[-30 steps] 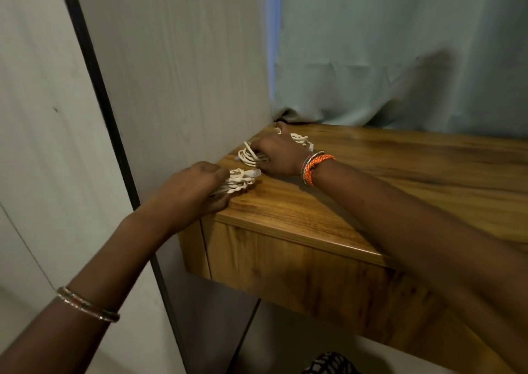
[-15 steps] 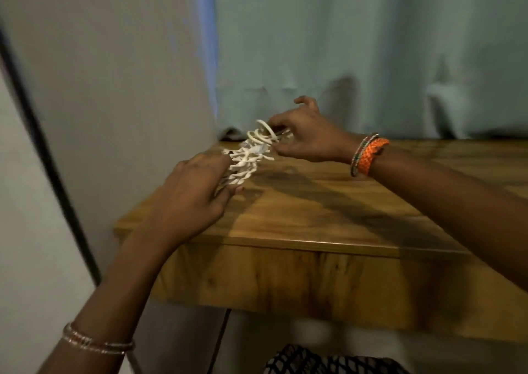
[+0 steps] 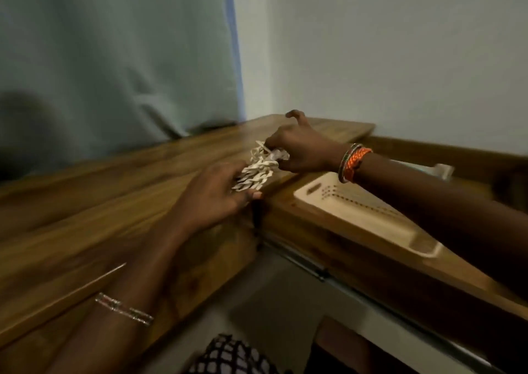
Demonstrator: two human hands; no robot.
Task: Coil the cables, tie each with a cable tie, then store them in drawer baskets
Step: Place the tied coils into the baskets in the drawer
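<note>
Wooden counter is carrying nothing here; both grips, left hand and right hand, are pinching the cable bundle over its right edge; loosening risks uncoiling, likely missing the drawer basket.

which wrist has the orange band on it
The right wrist: a braided orange band sits just behind the right hand, which pinches the white cable bundle. The left wrist wears only thin silvery bangles.

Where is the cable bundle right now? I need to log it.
Head view, centre: the cable bundle is held between left hand and right hand, above the wooden top's edge.
</note>
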